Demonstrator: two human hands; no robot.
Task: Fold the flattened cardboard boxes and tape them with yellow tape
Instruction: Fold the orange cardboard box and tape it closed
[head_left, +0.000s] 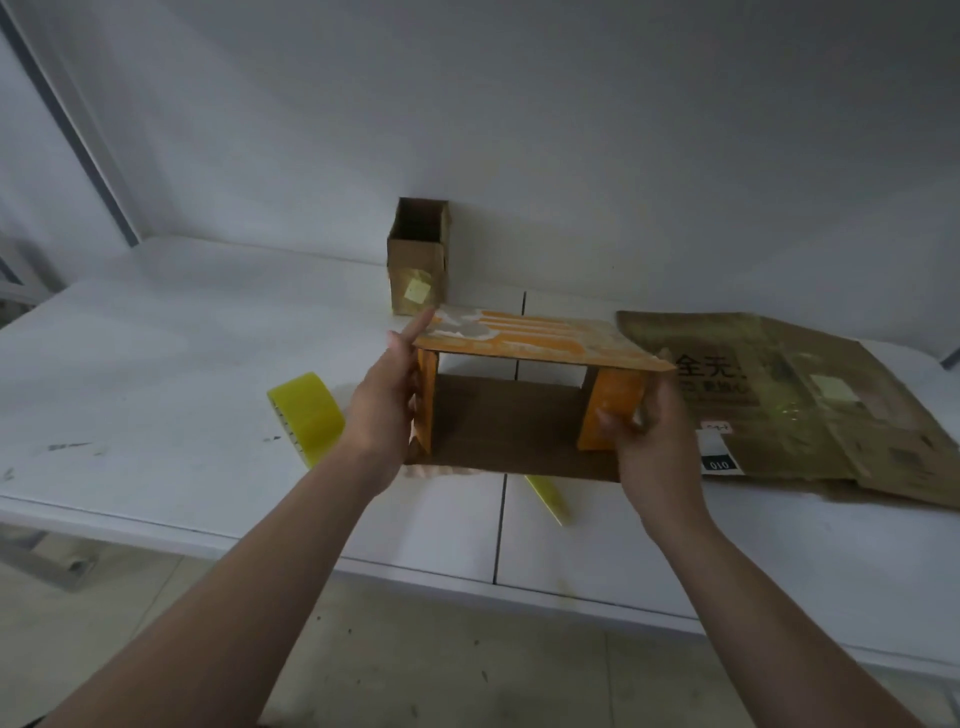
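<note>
An orange-printed cardboard box (524, 343) is held above the white table (156, 374), its open end facing me with the brown inside showing. My left hand (387, 400) grips its left side, the index finger lying along the top corner. My right hand (649, 431) holds the right side, thumb pressing the orange side flap inward. A roll of yellow tape (306, 415) stands on edge just left of my left wrist. A loose strip of yellow tape (548, 499) lies on the table under the box.
A small folded cardboard box (418, 254) with a tape patch stands upright against the back wall. A large flattened brown box (789, 400) with printed characters lies at the right. The table's front edge runs below my forearms, with the floor beneath.
</note>
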